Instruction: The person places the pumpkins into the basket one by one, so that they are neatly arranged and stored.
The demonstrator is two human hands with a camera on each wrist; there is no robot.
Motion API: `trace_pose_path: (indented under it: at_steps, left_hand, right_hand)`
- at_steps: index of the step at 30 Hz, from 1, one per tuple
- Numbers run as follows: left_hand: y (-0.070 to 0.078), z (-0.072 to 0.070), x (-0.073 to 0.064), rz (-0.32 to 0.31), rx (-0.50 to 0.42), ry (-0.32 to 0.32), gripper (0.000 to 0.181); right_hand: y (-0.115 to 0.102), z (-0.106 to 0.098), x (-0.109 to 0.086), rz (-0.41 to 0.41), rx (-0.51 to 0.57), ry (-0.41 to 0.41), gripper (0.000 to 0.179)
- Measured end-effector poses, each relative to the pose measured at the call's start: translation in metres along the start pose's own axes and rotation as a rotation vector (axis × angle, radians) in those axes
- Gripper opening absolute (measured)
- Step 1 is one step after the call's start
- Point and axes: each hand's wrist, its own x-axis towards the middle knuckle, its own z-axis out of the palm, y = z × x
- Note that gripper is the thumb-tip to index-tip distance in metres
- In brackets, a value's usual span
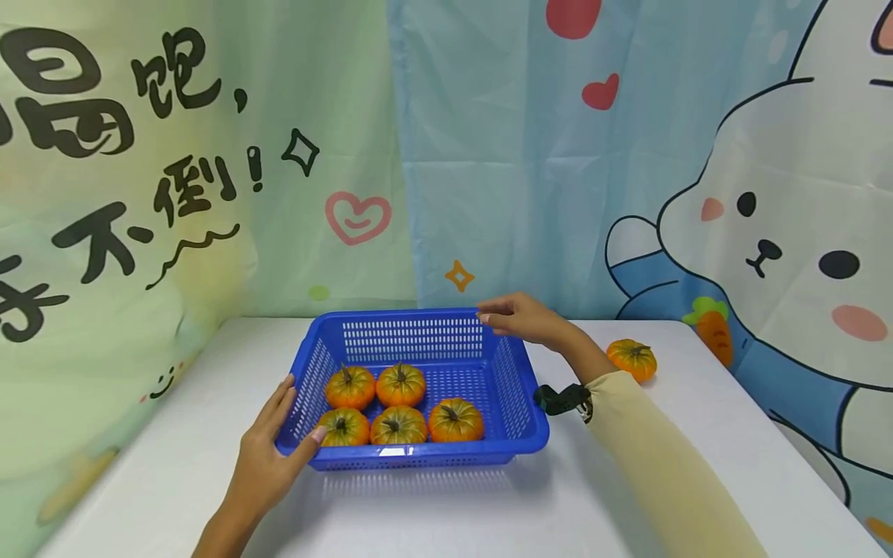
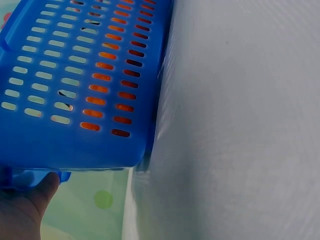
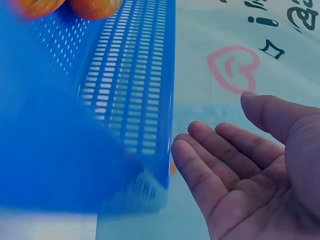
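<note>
A blue plastic basket (image 1: 429, 451) with slotted walls stands on the white table, and several small orange-green pumpkins (image 1: 398, 425) sit inside toward its left and front. At its left front corner my left hand (image 1: 268, 453) holds the rim, thumb over the edge and fingers along the outer side. The thumb (image 2: 45, 190) also shows by the rim in the left wrist view. My right hand (image 1: 523, 318) is over the far right corner, its fingers loosely bent with nothing in them. In the right wrist view the palm (image 3: 250, 200) faces the camera, fingertips close beside the basket rim.
Another pumpkin (image 1: 632, 359) lies on the table (image 1: 593, 496) to the right of the basket, beyond my right forearm. A printed curtain (image 1: 474, 194) with a cartoon bear and lettering hangs behind the table's far edge. A dark band (image 1: 561, 399) is around my right wrist.
</note>
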Motion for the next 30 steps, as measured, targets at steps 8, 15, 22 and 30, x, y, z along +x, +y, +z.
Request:
trace_pose_path:
  at_steps: [8,15,22,30]
  left_hand:
    - [0.000,-0.001,0.000,-0.005,0.001,-0.008,0.073]
    - [-0.001,0.000,0.000,-0.017,0.018,-0.012,0.074]
    - [0.000,0.000,0.000,-0.021,0.024,-0.012,0.074]
    - [0.001,0.001,0.000,-0.013,0.019,-0.008,0.073]
  right_hand:
    - [0.018,-0.011,-0.013,0.017,-0.008,0.055,0.054]
    - [0.030,-0.015,-0.021,0.008,-0.059,0.151,0.053]
    - [0.043,-0.024,-0.028,0.045,-0.116,0.209,0.055]
    - [0.045,-0.046,-0.047,0.104,-0.116,0.243,0.060]
